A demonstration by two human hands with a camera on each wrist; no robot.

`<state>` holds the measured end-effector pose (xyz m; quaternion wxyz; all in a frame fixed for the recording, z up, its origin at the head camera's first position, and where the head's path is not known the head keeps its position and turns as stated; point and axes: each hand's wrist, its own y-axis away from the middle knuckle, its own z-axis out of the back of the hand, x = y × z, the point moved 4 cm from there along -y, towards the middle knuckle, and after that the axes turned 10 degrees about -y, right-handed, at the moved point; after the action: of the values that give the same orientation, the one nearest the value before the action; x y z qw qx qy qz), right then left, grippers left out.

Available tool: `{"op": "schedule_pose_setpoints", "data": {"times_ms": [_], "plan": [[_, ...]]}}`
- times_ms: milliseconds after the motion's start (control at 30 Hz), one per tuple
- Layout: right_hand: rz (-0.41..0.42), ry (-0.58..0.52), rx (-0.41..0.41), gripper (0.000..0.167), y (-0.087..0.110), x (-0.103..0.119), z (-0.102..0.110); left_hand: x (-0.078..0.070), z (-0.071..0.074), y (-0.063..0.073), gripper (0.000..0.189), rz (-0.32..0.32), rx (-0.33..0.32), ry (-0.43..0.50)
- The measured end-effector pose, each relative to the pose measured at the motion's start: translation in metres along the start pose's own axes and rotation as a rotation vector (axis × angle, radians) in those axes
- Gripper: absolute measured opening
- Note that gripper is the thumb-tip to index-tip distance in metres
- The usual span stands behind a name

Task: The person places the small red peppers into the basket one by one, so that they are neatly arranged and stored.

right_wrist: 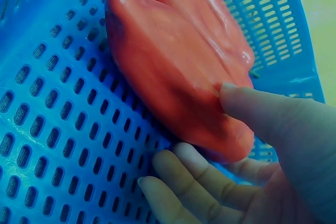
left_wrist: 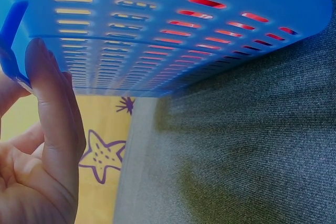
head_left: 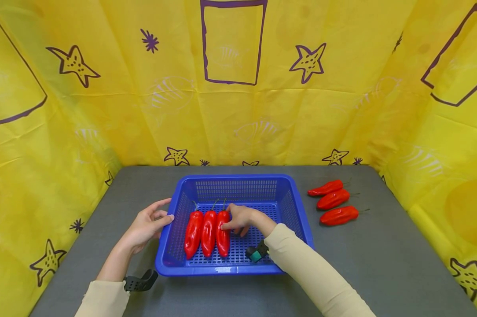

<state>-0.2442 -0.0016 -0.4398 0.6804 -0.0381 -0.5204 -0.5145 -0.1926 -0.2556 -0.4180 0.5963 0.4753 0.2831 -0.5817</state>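
A blue plastic basket (head_left: 238, 269) with slotted walls stands on the table, three red peppers lying side by side in its left half. My right hand (head_left: 244, 219) reaches inside and holds the rightmost red pepper (head_left: 222, 235). In the right wrist view the thumb lies on that pepper (right_wrist: 178, 82), with the fingers at its side near the basket floor. The middle pepper (head_left: 208, 233) and the left pepper (head_left: 193, 233) lie beside it, stems pointing away. At the basket's left side, my left hand (head_left: 145, 224) pinches the rim, thumb on top and fingers against the outer wall.
Three more red peppers lie right of the basket: a far one (head_left: 326, 188), a middle one (head_left: 333, 199) and a near one (head_left: 339, 216). Yellow patterned cloth (head_left: 238, 127) encloses the back and sides of the dark grey table (head_left: 361, 264).
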Motion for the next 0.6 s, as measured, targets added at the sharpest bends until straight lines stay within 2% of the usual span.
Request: {"op": "schedule_pose_setpoints", "data": {"times_ms": [600], "plan": [[-0.009, -0.047, 0.035, 0.051, 0.0019, 0.0006, 0.0028, -0.0017, 0.0002, 0.0009, 0.067, 0.017, 0.0, -0.016]]}}
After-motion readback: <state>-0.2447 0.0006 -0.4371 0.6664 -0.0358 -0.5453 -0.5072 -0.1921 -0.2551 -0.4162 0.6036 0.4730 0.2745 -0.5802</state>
